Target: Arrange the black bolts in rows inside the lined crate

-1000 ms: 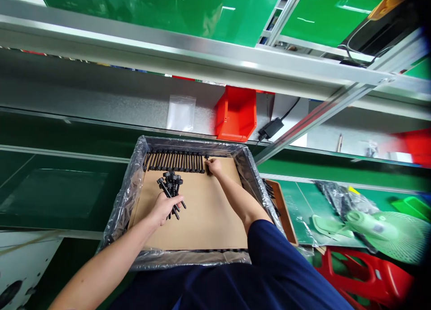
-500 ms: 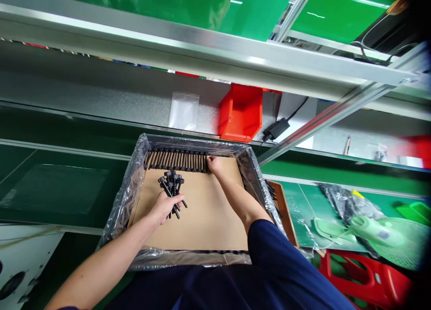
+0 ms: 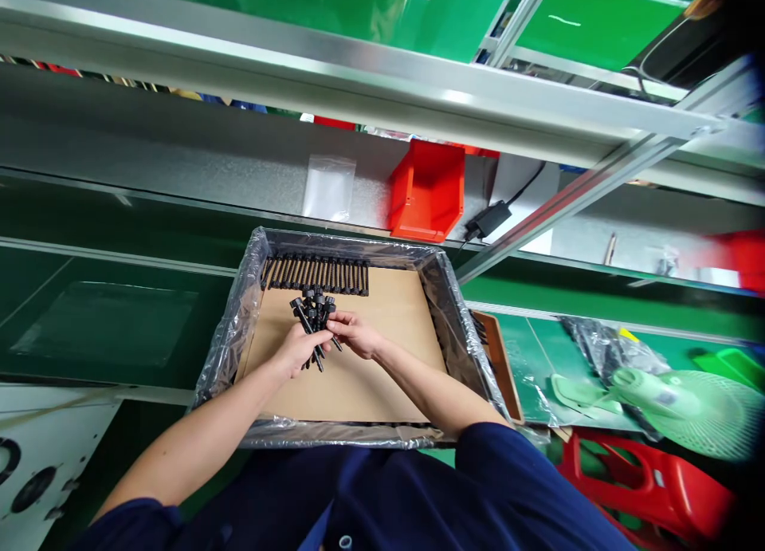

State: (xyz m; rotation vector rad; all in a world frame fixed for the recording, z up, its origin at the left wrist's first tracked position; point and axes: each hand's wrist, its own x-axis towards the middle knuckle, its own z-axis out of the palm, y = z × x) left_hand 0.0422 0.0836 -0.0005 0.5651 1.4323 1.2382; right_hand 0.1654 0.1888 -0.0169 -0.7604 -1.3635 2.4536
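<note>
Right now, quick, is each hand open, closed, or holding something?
Left hand: closed, holding a bundle of black parts.
Right hand: at the bundle; grip on a part can't be told.

Left hand (image 3: 297,350) grips a bundle of black rods (image 3: 312,318); right hand (image 3: 354,333) touches the bundle's right side. Beyond, a row of similar rods (image 3: 316,275) lies on cardboard (image 3: 358,395) inside a plastic-lined box (image 3: 236,328). Red bin (image 3: 429,200) stands on shelf (image 3: 197,156) behind.

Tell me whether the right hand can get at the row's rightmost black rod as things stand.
Probably yes: only bare cardboard shows between the right hand and that rod, though that hand is at the rod bunch in the left hand.
</note>
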